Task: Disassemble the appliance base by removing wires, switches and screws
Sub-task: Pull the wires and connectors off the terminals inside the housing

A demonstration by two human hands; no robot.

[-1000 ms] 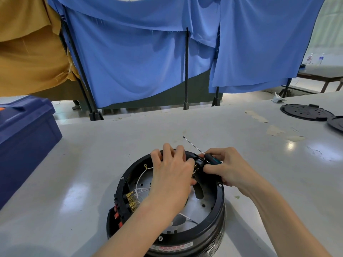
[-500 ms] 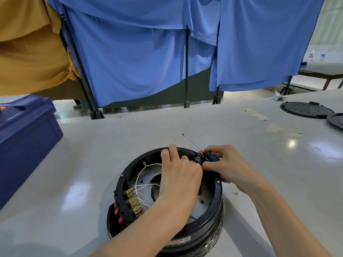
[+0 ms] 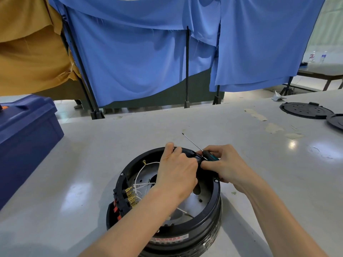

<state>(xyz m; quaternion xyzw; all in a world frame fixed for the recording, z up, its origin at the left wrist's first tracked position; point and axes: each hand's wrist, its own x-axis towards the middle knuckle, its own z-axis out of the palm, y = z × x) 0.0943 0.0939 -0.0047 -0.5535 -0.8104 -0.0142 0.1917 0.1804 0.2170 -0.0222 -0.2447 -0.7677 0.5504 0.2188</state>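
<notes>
Appliance base (image 3: 213,201) is sitting lower centre of the frame. Left hand (image 3: 176,169) is gripping its far rim, right hand (image 3: 226,164) is clutching the screwdriver (image 3: 210,156). I'd be parking that tool and wiggling the rim part gently.

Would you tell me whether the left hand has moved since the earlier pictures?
Yes: the left hand has shifted right across the appliance base, away from the yellow ring terminal.

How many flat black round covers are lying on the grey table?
2. One flat black round cover lies far right on the grey table; the second sits just right of it, cut by the picture edge. Others may lie outside view.
</notes>
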